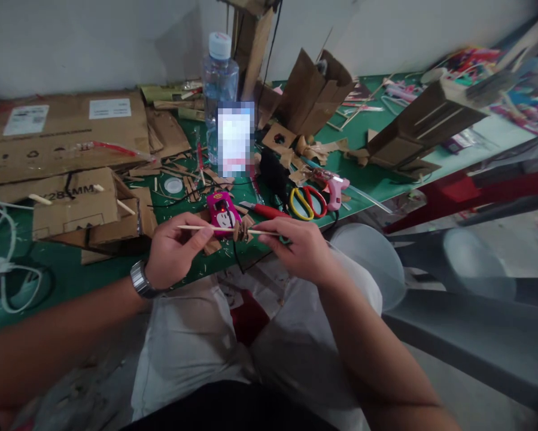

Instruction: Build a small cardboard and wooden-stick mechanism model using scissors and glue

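A thin wooden stick (226, 229) runs level between my two hands at the table's front edge. Small brown cardboard pieces (240, 231) are threaded or wrapped around its middle; which, I cannot tell. My left hand (174, 246) pinches the stick's left part between thumb and fingers, a metal watch on the wrist. On the other side, my right hand (298, 246) closes on the stick's right part. A pink device (222, 208) with a cartoon face and a small red light lies just behind the stick. A black strap or cord hangs below the cardboard pieces.
Scissors (308, 203), a red-handled cutter (269, 211) and a pink glue gun (337, 190) lie behind my right hand. Cardboard scraps surround a tall water bottle (221, 78). A cardboard construction (93, 209) stands left, a cardboard tower (412, 131) right. Grey stools (371, 257) stand beside my right leg.
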The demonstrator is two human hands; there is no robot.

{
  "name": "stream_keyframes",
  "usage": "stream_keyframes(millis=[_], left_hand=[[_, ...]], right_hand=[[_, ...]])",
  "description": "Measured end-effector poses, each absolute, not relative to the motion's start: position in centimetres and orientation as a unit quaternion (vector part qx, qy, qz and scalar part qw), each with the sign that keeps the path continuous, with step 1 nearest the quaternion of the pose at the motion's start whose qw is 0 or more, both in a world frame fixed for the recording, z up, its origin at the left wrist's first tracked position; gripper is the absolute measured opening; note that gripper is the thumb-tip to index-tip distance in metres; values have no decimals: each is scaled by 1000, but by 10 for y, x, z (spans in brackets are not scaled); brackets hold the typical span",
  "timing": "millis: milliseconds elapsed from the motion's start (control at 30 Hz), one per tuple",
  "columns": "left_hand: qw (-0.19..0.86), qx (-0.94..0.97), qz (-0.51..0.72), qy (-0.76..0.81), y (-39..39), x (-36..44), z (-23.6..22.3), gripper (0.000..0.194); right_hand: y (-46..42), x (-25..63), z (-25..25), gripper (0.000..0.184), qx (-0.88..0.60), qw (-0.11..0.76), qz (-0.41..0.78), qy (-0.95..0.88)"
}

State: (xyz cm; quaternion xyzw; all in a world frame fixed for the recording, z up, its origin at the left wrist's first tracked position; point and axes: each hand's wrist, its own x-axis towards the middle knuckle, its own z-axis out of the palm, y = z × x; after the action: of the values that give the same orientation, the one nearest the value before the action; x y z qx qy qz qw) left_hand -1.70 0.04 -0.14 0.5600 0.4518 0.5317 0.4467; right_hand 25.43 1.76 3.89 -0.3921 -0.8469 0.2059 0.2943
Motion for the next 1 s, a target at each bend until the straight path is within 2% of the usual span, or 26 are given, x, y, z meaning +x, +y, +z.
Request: stream_keyframes(millis=[200, 467, 700, 900, 1000], left_hand=[[519, 520, 518, 439, 6, -16, -7, 39], [537, 463, 584, 396, 21, -15, -22, 34], [543, 457, 585, 394, 25, -15, -24, 35], [505, 486, 578, 417, 23, -13, -15, 37], [516, 477, 577, 415, 23, -12, -11, 40]], right_hand=[[23, 238, 32, 16, -337, 342, 202, -854], [31, 219, 27, 16, -336, 385, 191, -838], [41, 210, 26, 19, -322, 375, 186, -849], [53, 218, 28, 23, -327, 307, 121, -885], [60, 221, 31, 21, -311, 323, 138, -883]])
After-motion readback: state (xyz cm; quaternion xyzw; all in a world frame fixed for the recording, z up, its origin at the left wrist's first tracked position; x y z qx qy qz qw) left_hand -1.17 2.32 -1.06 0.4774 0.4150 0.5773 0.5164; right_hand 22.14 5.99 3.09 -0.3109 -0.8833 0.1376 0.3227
